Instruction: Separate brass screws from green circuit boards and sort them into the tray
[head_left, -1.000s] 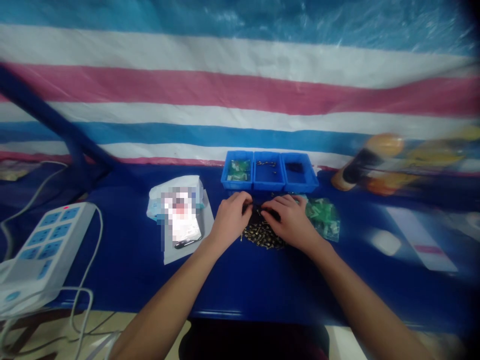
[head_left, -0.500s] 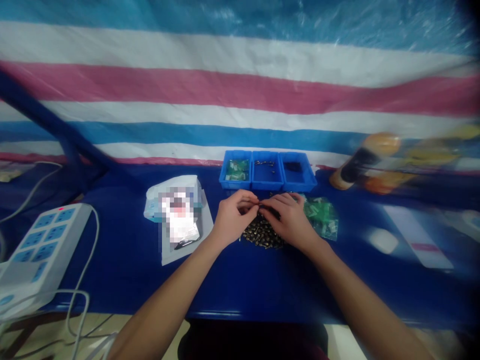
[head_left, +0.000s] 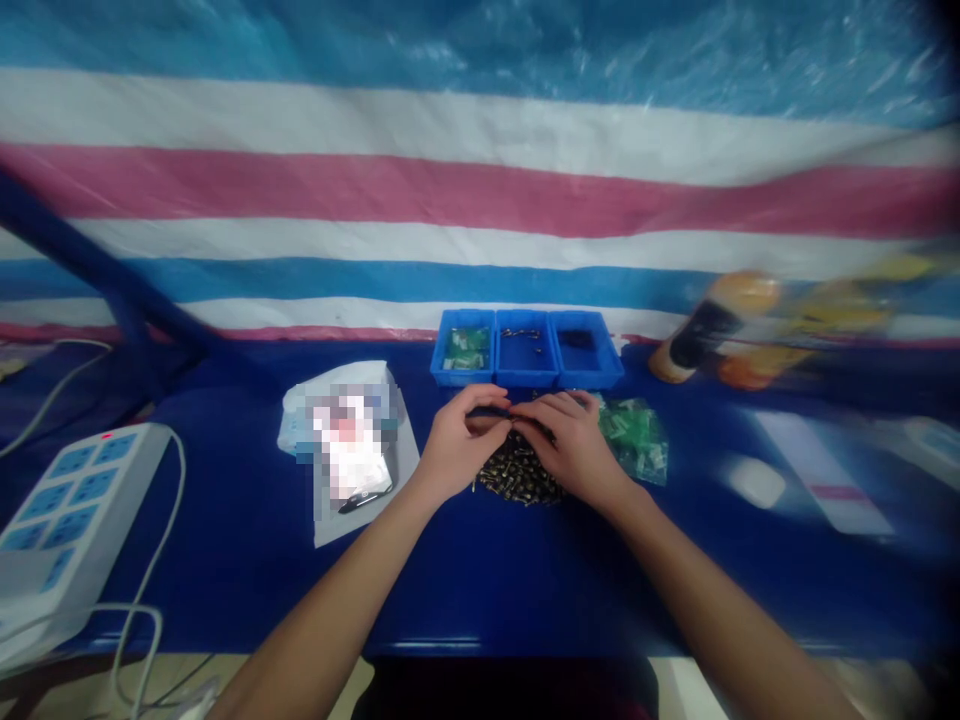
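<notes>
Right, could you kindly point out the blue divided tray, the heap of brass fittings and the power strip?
Blue divided tray (head_left: 526, 380), head view, front wall.
Heap of brass fittings (head_left: 517, 480), head view, middle.
Power strip (head_left: 82, 510), head view, top face.

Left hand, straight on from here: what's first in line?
A small dark piece at the fingertips of the left hand, then the right hand just beyond it; depth is hard to judge from this view.

Blue bench with a divided tray and apparently brass screws
</notes>
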